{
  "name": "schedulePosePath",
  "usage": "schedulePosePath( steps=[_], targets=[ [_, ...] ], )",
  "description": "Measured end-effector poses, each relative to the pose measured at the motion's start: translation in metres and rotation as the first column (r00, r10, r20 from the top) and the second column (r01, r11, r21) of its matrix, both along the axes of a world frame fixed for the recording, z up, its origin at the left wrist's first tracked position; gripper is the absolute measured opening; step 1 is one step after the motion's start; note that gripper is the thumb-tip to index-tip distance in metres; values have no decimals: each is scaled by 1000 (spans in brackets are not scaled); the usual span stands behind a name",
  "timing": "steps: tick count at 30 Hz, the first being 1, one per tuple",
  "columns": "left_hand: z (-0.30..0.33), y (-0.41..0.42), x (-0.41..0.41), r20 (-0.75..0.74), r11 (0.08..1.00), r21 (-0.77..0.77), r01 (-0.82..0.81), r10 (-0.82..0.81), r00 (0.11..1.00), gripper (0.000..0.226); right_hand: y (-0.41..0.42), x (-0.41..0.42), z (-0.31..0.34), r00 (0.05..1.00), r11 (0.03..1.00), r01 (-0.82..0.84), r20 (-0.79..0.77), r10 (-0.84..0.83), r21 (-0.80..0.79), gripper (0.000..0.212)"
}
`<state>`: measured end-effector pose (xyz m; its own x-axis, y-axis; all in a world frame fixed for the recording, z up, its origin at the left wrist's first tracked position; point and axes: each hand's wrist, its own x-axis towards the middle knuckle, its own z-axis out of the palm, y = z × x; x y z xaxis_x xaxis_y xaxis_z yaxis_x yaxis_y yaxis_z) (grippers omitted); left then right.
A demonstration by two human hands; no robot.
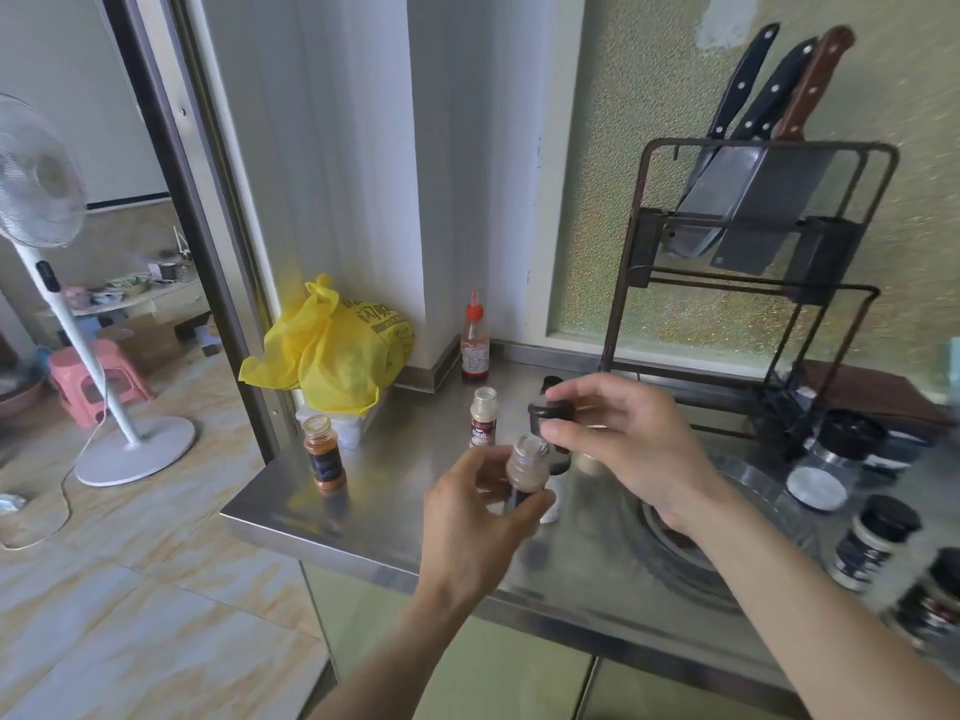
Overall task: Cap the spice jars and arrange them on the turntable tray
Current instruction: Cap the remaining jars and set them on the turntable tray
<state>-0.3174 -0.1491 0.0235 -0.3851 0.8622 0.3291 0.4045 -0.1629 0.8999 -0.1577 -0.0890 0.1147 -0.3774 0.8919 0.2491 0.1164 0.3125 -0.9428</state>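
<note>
You are holding an open jar (525, 467) in your left hand (480, 517), fingers wrapped around its body, with the mouth facing up and clear of your grip. Your right hand (618, 441) is pinching a black cap (551, 411) between thumb and fingertips, and the cap is hovering just above and slightly right of the jar mouth, not yet seated. Both are being held in the air above the steel counter (415, 491).

To do this step well, you are advised to bring the cap level over the mouth before turning; it is appearing slightly tilted, and a tilted start risks a crossed thread. Keep the left hand low on the body so that it is not blocking the rim.

Two more jars are standing uncapped on the counter: an orange-filled one (323, 452) near the left edge and a pale one (483, 418) just behind your left hand. Capped jars (872, 540) are standing at the right, near a round steel tray (753, 491); whether they are resting on it or beside it cannot be told. A red-topped sauce bottle (475, 337) and a yellow bag (332, 350) are standing well back and are not obstructing the work.
</note>
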Motion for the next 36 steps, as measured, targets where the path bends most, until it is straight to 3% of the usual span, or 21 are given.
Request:
schedulePosePath(
  steps=[4, 11, 19, 23, 27, 30, 31, 34, 36],
  targets=[
    [8, 5, 38, 7, 995, 50, 90, -90, 996, 35, -4, 41, 3, 996, 1000, -3, 91, 1, 24, 34],
    [13, 19, 93, -25, 965, 60, 257, -256, 966, 30, -2, 117, 23, 905, 984, -82, 425, 8, 156, 44],
    [21, 20, 143, -160, 908, 31, 419, -409, 898, 35, -3, 182, 33, 729, 967, -108, 680, -82, 232, 37],
    [23, 19, 161, -240, 900, 8, 435, -421, 875, 36, -4, 197, 32, 600, 952, -38, 768, -222, 305, 24],
    [26, 21, 172, -227, 884, -27, 466, -460, 859, 34, -8, 214, 30, 648, 960, -82, 746, -154, 269, 43],
    [28, 21, 180, -247, 875, -8, 484, -471, 847, 35, -8, 220, 27, 619, 956, -27, 756, -215, 294, 29],
    [28, 21, 182, -254, 870, -3, 493, -477, 841, 34, -8, 221, 28, 591, 950, -9, 768, -248, 313, 36],
    [27, 20, 187, -248, 861, 3, 509, -493, 834, 28, -9, 228, 27, 662, 969, -34, 733, -160, 243, 46],
    [25, 20, 188, -226, 859, -3, 512, -499, 836, 27, -11, 231, 26, 679, 972, -30, 718, -150, 232, 38]
  ],
)
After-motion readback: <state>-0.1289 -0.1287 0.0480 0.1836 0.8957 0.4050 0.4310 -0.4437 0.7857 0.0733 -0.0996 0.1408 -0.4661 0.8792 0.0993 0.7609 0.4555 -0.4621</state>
